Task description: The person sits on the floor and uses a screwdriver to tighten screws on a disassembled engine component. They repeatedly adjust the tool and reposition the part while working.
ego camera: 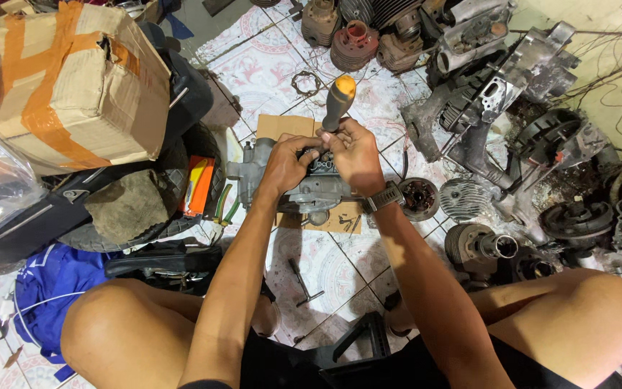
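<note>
A grey metal engine casing (309,193) rests on a piece of cardboard (280,127) on the tiled floor. My right hand (355,153) grips the shaft end of a screwdriver with a black and orange handle (340,101), which stands nearly upright over the casing. My left hand (288,161) rests on top of the casing beside the screwdriver tip, fingers curled on the part. A watch sits on my right wrist. Both my bare knees frame the bottom of the view.
Engine parts, cylinders and casings (484,108) crowd the right and far side. A taped cardboard box (66,79) sits on a tyre (181,137) at left. An orange box (199,185), pliers (226,205), a T-handle wrench (302,282) and small bolts (345,221) lie near the casing.
</note>
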